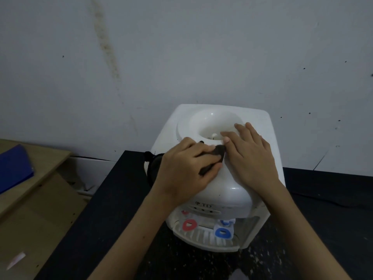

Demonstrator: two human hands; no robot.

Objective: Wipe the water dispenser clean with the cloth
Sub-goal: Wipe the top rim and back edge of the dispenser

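On the black table [323, 199], the left hand [181, 168] presses the dark cloth [219, 153] flat on the white water dispenser's [228, 190] top, just beside its bottle well, while the right hand [252, 154] lies open, gripping nothing, so a hard push could probably slide the dispenser.

Dim, soft, slightly grainy; wide-angle bending at edges.

Small dark logo on the water dispenser [222, 190] front panel, letters too blurred to read
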